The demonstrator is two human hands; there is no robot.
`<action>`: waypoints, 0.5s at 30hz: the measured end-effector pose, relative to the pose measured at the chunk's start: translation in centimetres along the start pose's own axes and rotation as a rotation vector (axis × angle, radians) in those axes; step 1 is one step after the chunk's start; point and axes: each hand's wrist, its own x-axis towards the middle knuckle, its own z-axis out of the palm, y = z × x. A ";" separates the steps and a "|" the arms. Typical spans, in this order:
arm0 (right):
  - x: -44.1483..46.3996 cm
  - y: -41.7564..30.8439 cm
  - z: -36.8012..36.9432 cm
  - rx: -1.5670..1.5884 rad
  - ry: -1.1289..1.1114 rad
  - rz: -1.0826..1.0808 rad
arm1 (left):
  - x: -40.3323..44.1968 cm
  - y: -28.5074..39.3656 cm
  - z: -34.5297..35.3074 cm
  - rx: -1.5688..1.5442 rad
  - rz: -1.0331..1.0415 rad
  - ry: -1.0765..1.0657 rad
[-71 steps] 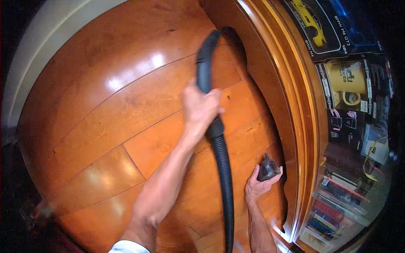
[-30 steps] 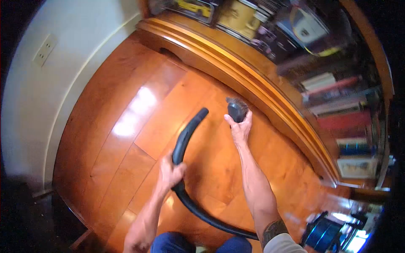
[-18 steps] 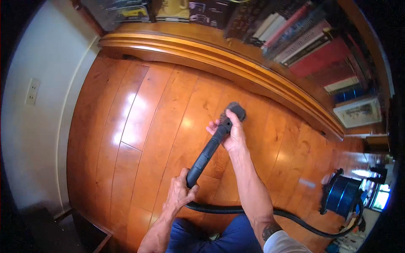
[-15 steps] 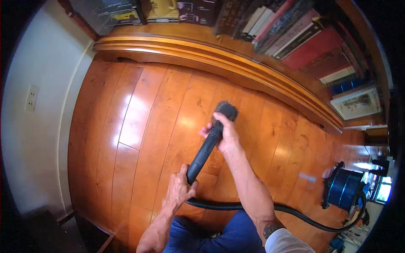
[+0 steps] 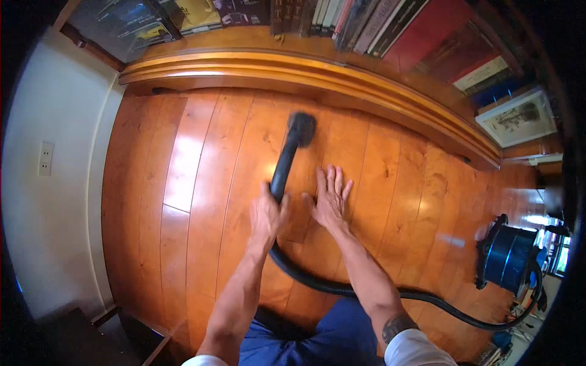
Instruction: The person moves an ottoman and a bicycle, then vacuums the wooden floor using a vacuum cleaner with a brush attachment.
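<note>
My left hand (image 5: 266, 213) is wrapped round the black vacuum hose wand (image 5: 282, 168). At the wand's far end a round brush head (image 5: 301, 129) rests on or just over the wooden floor, a bit blurred. My right hand (image 5: 331, 204) is spread with fingers apart on the floorboards, to the right of the wand and not touching it. From below my left hand the ribbed vacuum hose (image 5: 317, 284) curves under my right forearm and runs right to the blue canister vacuum (image 5: 511, 258).
A wooden bookcase base (image 5: 293, 66) runs across the far side, with books (image 5: 421, 36) and a framed picture (image 5: 519, 118) behind glass. A white wall (image 5: 67, 122) with an outlet (image 5: 46, 159) stands on the left. Dark furniture (image 5: 131, 335) sits at lower left.
My right hand has let go of the wand near the brush and now lies spread on the floor. The wand and brush have moved forward and left, nearer the bookcase.
</note>
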 end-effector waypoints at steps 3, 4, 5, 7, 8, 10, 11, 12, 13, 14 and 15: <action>-0.1 1.5 0.3 -0.080 -0.041 -0.088 | 3.0 -0.2 2.2 -0.036 0.049 0.086; -0.2 2.1 -0.2 -0.021 -0.083 -0.100 | 3.0 1.5 1.5 -0.047 0.092 0.139; -0.6 2.9 -0.9 -0.022 -0.080 -0.088 | 1.0 2.8 0.1 0.006 -0.046 0.086; -2.3 4.8 -2.5 -0.042 -0.116 -0.008 | -3.0 -0.7 -0.7 -0.013 0.061 0.071; -3.2 6.0 -3.2 -0.051 -0.132 0.030 | -5.4 -3.1 -1.1 -0.033 0.191 0.081; -6.0 9.9 -4.0 -0.157 -0.041 0.093 | -10.2 -3.8 -3.4 -0.061 -0.020 -0.063; -7.4 11.8 -3.8 -0.200 -0.026 0.092 | -11.4 -4.9 -3.2 -0.024 -0.071 -0.113; -8.8 13.0 -3.4 -0.243 -0.021 0.088 | -10.9 -4.6 -2.5 -0.011 -0.075 -0.131; -8.7 13.0 -3.1 -0.265 -0.033 0.106 | -9.3 -3.6 -1.3 -0.029 0.017 -0.109; -8.6 12.9 -3.1 -0.262 -0.043 0.111 | -7.3 -2.3 0.0 -0.050 0.111 -0.084; -8.8 12.8 -3.3 -0.252 -0.039 0.110 | -4.4 -0.4 1.5 -0.034 0.170 -0.089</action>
